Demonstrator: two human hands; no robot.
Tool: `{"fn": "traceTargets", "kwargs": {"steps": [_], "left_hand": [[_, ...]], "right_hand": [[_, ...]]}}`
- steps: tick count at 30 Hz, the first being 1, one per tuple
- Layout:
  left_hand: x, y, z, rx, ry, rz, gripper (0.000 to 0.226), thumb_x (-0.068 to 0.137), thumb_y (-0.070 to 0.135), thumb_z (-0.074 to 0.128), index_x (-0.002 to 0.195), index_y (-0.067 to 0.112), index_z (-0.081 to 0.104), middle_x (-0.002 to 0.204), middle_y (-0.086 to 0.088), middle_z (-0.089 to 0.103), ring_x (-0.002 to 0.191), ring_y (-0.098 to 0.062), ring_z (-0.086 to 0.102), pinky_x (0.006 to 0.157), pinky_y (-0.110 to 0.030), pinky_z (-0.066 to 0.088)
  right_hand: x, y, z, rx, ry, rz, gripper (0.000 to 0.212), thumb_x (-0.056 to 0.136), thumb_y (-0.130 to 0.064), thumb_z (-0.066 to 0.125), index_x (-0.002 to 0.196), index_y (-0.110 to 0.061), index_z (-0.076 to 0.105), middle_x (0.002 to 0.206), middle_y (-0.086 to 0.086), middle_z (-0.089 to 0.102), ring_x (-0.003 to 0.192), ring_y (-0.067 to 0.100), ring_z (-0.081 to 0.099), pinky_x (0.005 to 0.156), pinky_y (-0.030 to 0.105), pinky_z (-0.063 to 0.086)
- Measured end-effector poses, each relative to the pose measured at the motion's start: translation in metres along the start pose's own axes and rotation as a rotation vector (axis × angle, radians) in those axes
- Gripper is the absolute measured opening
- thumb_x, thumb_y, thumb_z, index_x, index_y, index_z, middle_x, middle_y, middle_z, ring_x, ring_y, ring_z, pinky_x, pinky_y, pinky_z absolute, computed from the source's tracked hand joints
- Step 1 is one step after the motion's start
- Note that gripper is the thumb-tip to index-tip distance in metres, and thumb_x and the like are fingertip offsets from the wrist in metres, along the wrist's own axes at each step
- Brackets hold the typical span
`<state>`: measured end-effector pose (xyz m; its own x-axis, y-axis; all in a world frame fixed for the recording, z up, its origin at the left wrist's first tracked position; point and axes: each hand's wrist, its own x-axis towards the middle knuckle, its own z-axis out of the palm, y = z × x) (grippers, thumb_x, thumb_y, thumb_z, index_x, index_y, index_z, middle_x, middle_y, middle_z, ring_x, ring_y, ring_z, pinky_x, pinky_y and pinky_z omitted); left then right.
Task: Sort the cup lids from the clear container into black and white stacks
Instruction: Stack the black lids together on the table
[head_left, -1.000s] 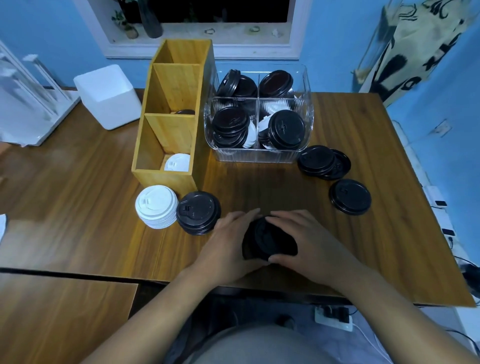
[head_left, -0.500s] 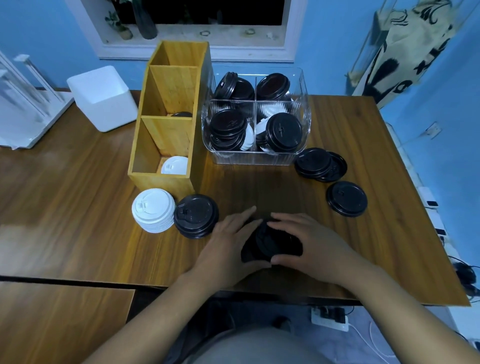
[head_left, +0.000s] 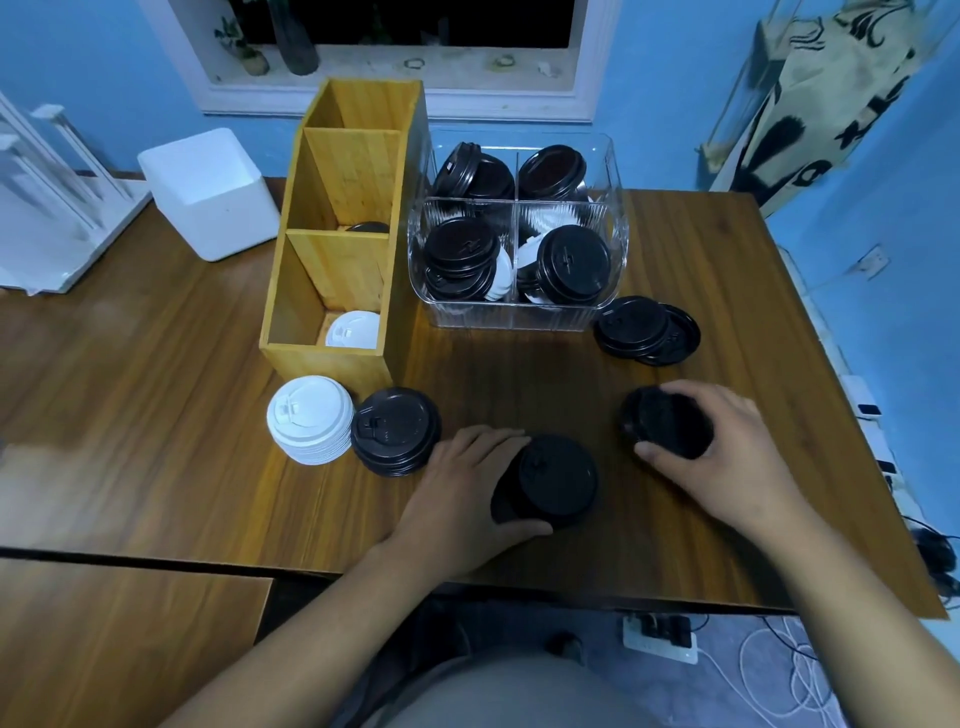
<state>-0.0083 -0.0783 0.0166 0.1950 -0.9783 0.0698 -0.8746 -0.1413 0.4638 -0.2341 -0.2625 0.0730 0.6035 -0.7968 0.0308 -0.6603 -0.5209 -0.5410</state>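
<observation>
Left: the left hand (head_left: 465, 491) curls round the left side of a black pile (head_left: 553, 480), fingers on its far rim and thumb on its near rim.
Right: the right hand (head_left: 730, 457) cups over black lids (head_left: 667, 428), thumb at their near edge and fingers wrapped over the far right side.
Pile: it sits on the table (head_left: 156, 364) near the front edge, tops up, sip tab toward the far left. It is round, with no long axis.
Lids: they lie right of the pile and apart from it. They are blurred, so tilt and count cannot be told.
Arms: both bare forearms reach in from the near edge, the right one slanting in from the right, and the hands are apart.
Stacks: a white stack (head_left: 310, 418) and a black stack (head_left: 396, 431) touch side by side, just left of the left hand.
Container: the clear container (head_left: 519, 317) stands farther back and holds black and white lids in four compartments.
</observation>
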Motion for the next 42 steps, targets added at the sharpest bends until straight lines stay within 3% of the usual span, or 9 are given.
{"fn": "traceTargets", "kwargs": {"steps": [6, 14, 19, 25, 28, 31, 35, 39, 42], "left_hand": [[0.001, 0.003, -0.001, 0.007, 0.008, -0.012, 0.092, 0.077, 0.083, 0.06, 0.148, 0.026, 0.047, 0.147, 0.013, 0.05, 0.138, -0.012, 0.038, 0.111, -0.038, 0.036], [0.002, 0.002, -0.003, -0.019, -0.036, -0.029, 0.096, 0.072, 0.083, 0.061, 0.149, 0.027, 0.045, 0.149, 0.016, 0.046, 0.139, -0.009, 0.032, 0.113, -0.035, 0.032], [0.002, 0.002, -0.004, 0.01, -0.075, -0.026, 0.108, 0.072, 0.083, 0.063, 0.158, 0.027, 0.029, 0.153, 0.015, 0.04, 0.144, -0.009, 0.024, 0.114, -0.028, 0.018], [0.002, 0.001, -0.002, 0.0, -0.038, -0.013, 0.095, 0.076, 0.083, 0.058, 0.152, 0.031, 0.039, 0.148, 0.017, 0.046, 0.14, -0.01, 0.031, 0.109, -0.028, 0.024], [0.003, -0.001, -0.002, 0.003, -0.039, -0.021, 0.094, 0.076, 0.084, 0.057, 0.152, 0.033, 0.038, 0.149, 0.018, 0.044, 0.141, -0.01, 0.031, 0.113, -0.03, 0.027], [0.003, 0.0, -0.002, 0.0, -0.036, -0.026, 0.094, 0.076, 0.084, 0.059, 0.152, 0.033, 0.038, 0.148, 0.02, 0.044, 0.141, -0.01, 0.031, 0.115, -0.032, 0.028], [0.002, 0.002, -0.004, -0.021, -0.021, -0.026, 0.093, 0.075, 0.082, 0.062, 0.151, 0.032, 0.041, 0.146, 0.02, 0.046, 0.14, -0.009, 0.033, 0.113, -0.032, 0.03], [0.001, 0.002, -0.003, -0.024, -0.006, -0.024, 0.093, 0.075, 0.081, 0.064, 0.15, 0.031, 0.042, 0.144, 0.019, 0.048, 0.139, -0.01, 0.035, 0.112, -0.032, 0.031], [0.001, 0.002, -0.003, -0.026, -0.011, -0.026, 0.093, 0.076, 0.081, 0.064, 0.15, 0.031, 0.041, 0.144, 0.018, 0.047, 0.139, -0.01, 0.033, 0.111, -0.03, 0.029]], "right_hand": [[-0.03, -0.06, 0.051, -0.004, -0.099, -0.171, 0.075, 0.069, -0.061, 0.078, 0.134, -0.036, 0.052, 0.133, -0.02, 0.05, 0.122, -0.001, 0.027, 0.096, 0.015, 0.025], [-0.03, -0.055, 0.072, 0.032, -0.136, -0.204, 0.068, 0.082, -0.064, 0.061, 0.142, -0.034, 0.051, 0.143, -0.02, 0.042, 0.134, 0.001, 0.03, 0.104, 0.02, 0.032], [-0.028, -0.052, 0.077, 0.059, -0.132, -0.194, 0.069, 0.077, -0.063, 0.068, 0.138, -0.033, 0.055, 0.137, -0.021, 0.044, 0.129, 0.0, 0.033, 0.099, 0.02, 0.037], [-0.013, -0.052, 0.064, 0.054, -0.192, -0.227, 0.058, 0.08, -0.067, 0.063, 0.13, -0.039, 0.055, 0.129, -0.023, 0.048, 0.122, 0.001, 0.04, 0.098, 0.027, 0.043], [0.017, -0.039, 0.037, 0.014, 0.017, -0.227, 0.047, 0.088, -0.06, 0.056, 0.125, -0.031, 0.061, 0.126, -0.012, 0.057, 0.121, 0.007, 0.048, 0.098, 0.034, 0.047], [0.069, -0.015, 0.014, -0.184, 0.142, -0.176, 0.064, 0.084, -0.054, 0.068, 0.137, -0.022, 0.052, 0.142, 0.002, 0.051, 0.135, 0.022, 0.042, 0.109, 0.047, 0.042], [0.129, -0.004, 0.008, -0.337, -0.043, -0.057, 0.097, 0.076, -0.072, 0.068, 0.152, -0.023, 0.033, 0.159, 0.008, 0.034, 0.149, 0.029, 0.024, 0.122, 0.052, 0.021], [0.138, -0.013, 0.008, -0.354, -0.055, -0.1, 0.08, 0.08, -0.053, 0.072, 0.148, -0.025, 0.038, 0.141, 0.005, 0.057, 0.137, 0.027, 0.044, 0.122, 0.054, 0.018], [0.114, -0.015, 0.011, -0.215, 0.079, -0.133, 0.074, 0.082, -0.034, 0.075, 0.146, -0.023, 0.04, 0.128, 0.004, 0.063, 0.124, 0.027, 0.052, 0.114, 0.047, 0.034]]}}
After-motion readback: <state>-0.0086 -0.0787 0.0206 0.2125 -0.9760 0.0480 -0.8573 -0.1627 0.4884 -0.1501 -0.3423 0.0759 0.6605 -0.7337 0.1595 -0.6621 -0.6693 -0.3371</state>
